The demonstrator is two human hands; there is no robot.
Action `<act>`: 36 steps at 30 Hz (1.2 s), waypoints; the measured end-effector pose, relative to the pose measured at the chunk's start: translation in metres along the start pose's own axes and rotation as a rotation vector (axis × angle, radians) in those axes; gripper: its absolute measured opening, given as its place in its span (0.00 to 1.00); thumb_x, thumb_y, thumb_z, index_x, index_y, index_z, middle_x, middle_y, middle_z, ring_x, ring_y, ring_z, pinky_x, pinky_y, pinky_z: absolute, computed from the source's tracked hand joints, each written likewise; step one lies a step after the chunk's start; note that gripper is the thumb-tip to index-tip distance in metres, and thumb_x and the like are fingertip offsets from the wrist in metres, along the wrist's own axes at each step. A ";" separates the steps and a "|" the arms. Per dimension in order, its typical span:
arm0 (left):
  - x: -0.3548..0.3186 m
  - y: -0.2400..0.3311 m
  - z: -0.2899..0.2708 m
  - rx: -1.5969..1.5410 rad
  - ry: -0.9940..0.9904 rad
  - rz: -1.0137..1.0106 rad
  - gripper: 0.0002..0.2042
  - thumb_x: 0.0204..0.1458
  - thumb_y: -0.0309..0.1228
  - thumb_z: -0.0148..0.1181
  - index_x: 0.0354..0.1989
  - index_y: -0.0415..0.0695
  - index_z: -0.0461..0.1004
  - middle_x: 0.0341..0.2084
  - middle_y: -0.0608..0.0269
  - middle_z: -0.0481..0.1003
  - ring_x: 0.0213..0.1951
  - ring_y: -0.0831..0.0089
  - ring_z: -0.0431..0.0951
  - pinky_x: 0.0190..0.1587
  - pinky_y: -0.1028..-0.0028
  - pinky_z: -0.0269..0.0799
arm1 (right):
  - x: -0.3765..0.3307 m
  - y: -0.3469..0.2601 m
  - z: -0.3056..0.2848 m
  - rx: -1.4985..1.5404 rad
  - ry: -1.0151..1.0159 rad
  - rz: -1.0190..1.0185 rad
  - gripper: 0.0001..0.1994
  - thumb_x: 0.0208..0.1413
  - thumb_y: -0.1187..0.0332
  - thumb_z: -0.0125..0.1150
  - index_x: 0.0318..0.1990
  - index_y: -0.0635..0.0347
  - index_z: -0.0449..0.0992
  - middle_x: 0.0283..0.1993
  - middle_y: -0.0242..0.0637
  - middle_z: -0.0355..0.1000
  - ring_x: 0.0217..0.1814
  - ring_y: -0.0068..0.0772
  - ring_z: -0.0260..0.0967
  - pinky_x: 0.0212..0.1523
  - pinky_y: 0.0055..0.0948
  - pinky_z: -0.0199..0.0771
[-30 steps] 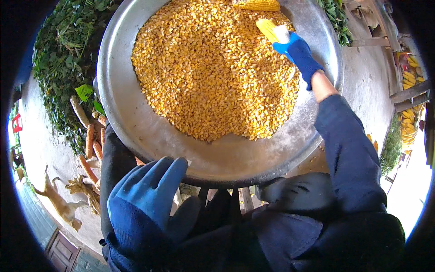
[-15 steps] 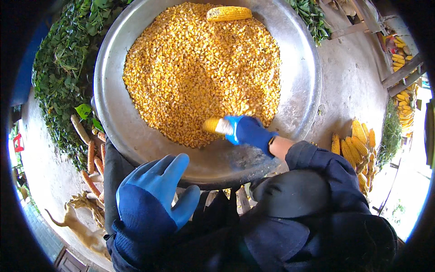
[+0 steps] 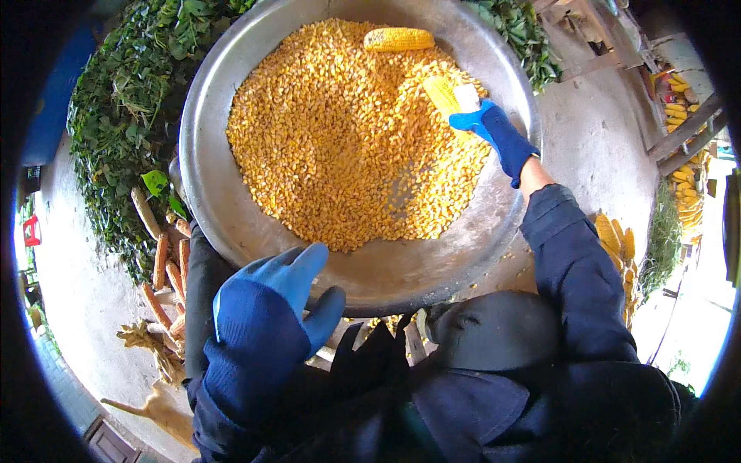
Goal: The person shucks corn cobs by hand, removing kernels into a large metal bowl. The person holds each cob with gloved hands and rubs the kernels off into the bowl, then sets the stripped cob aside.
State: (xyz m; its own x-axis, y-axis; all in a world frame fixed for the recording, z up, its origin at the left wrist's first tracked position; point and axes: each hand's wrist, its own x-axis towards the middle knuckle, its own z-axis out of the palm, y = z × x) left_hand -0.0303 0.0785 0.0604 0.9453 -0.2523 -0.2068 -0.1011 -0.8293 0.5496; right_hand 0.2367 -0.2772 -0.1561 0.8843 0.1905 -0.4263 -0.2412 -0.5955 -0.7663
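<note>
A wide metal basin point(image 3: 207, 147) holds a heap of loose yellow corn kernels point(image 3: 309, 139). A whole corn cob point(image 3: 399, 39) lies on the heap near the far rim. My right hand point(image 3: 494, 135), in a blue glove, is closed on a yellow corn cob point(image 3: 441, 96) over the right side of the heap. A bright white patch shows beside that cob at the fingers, and I cannot make out what it is. My left hand point(image 3: 285, 289), gloved in blue, hovers over the basin's near left rim, fingers apart and holding nothing.
Green leafy stalks point(image 3: 116, 116) are piled left of the basin. Bare reddish cobs point(image 3: 160, 261) and dry husks point(image 3: 150, 343) lie on the floor below them. A tan animal point(image 3: 162, 413) is at the lower left. More corn cobs point(image 3: 617, 243) stand at the right, near a wooden frame point(image 3: 687, 139).
My right hand has moved from the near edge of the kernels to the far right, with a corn cob in it. My left hand stays near the rim, its fingers slightly more bent.
</note>
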 end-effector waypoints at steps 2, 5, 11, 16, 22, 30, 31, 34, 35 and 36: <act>0.001 0.000 0.002 0.030 0.061 0.040 0.22 0.48 0.36 0.67 0.50 0.37 0.75 0.41 0.44 0.79 0.42 0.50 0.81 0.48 0.61 0.76 | -0.026 -0.021 -0.013 -0.173 -0.035 -0.097 0.34 0.40 0.51 0.78 0.54 0.61 0.78 0.44 0.40 0.80 0.44 0.33 0.77 0.48 0.34 0.76; 0.011 -0.011 0.024 -0.062 0.330 0.099 0.22 0.53 0.40 0.66 0.52 0.37 0.75 0.45 0.47 0.79 0.46 0.56 0.81 0.48 0.62 0.76 | -0.093 -0.110 -0.006 -0.582 0.031 -0.256 0.36 0.40 0.54 0.78 0.59 0.57 0.74 0.47 0.46 0.79 0.49 0.43 0.78 0.52 0.37 0.76; 0.056 -0.023 0.008 -1.617 0.141 -0.402 0.31 0.57 0.37 0.66 0.67 0.42 0.63 0.58 0.59 0.72 0.56 0.61 0.76 0.59 0.62 0.71 | -0.195 -0.214 0.012 -0.742 -0.074 -1.117 0.36 0.40 0.66 0.73 0.62 0.49 0.72 0.57 0.45 0.74 0.56 0.50 0.73 0.57 0.42 0.74; 0.025 0.004 0.034 -0.898 0.394 0.610 0.37 0.60 0.62 0.48 0.68 0.47 0.59 0.58 0.48 0.71 0.55 0.60 0.76 0.56 0.60 0.75 | -0.240 -0.260 0.038 -0.855 0.066 -1.449 0.38 0.35 0.61 0.76 0.61 0.49 0.71 0.61 0.42 0.69 0.61 0.46 0.69 0.61 0.46 0.69; 0.027 0.017 0.015 -1.631 -0.038 0.042 0.30 0.60 0.53 0.56 0.65 0.49 0.62 0.49 0.52 0.78 0.42 0.67 0.82 0.40 0.71 0.80 | -0.251 -0.244 0.023 0.242 0.096 -0.772 0.23 0.58 0.73 0.60 0.62 0.60 0.71 0.63 0.41 0.71 0.65 0.31 0.67 0.64 0.30 0.68; 0.060 0.048 0.031 -0.560 0.532 0.219 0.40 0.44 0.34 0.73 0.66 0.35 0.60 0.54 0.47 0.74 0.55 0.60 0.76 0.58 0.65 0.71 | -0.222 -0.217 0.033 0.831 -0.279 -0.749 0.24 0.65 0.61 0.50 0.64 0.66 0.67 0.64 0.47 0.68 0.66 0.45 0.67 0.69 0.42 0.64; 0.061 0.049 0.031 -0.610 0.502 0.226 0.41 0.44 0.34 0.73 0.66 0.35 0.60 0.55 0.46 0.73 0.55 0.60 0.76 0.59 0.65 0.70 | -0.216 -0.213 0.033 0.841 -0.312 -0.707 0.24 0.66 0.61 0.49 0.64 0.66 0.67 0.65 0.47 0.68 0.66 0.45 0.67 0.69 0.43 0.64; 0.070 0.045 0.044 -0.873 0.461 0.258 0.42 0.43 0.35 0.74 0.67 0.37 0.59 0.58 0.46 0.71 0.58 0.60 0.73 0.62 0.66 0.68 | -0.210 -0.202 0.038 0.816 -0.279 -0.789 0.22 0.67 0.62 0.47 0.63 0.66 0.68 0.65 0.48 0.68 0.66 0.46 0.67 0.69 0.45 0.63; 0.071 0.044 0.052 -0.982 0.423 0.213 0.43 0.43 0.36 0.74 0.67 0.37 0.59 0.58 0.47 0.70 0.59 0.60 0.73 0.62 0.66 0.67 | -0.210 -0.201 0.039 0.806 -0.289 -0.780 0.22 0.67 0.63 0.47 0.63 0.66 0.69 0.63 0.47 0.69 0.65 0.43 0.68 0.69 0.42 0.63; 0.071 0.047 0.060 -1.090 0.385 0.168 0.43 0.43 0.36 0.75 0.68 0.38 0.59 0.59 0.47 0.70 0.59 0.60 0.72 0.63 0.66 0.66 | -0.211 -0.202 0.040 0.796 -0.300 -0.771 0.21 0.67 0.64 0.47 0.62 0.66 0.70 0.62 0.45 0.71 0.64 0.40 0.69 0.68 0.39 0.63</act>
State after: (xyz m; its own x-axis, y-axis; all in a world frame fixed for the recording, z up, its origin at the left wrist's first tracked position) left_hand 0.0134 -0.0077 0.0231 0.9958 0.0051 0.0912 -0.0912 0.1144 0.9892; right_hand 0.0828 -0.1661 0.0689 0.8013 0.5321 0.2733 0.0442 0.4029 -0.9142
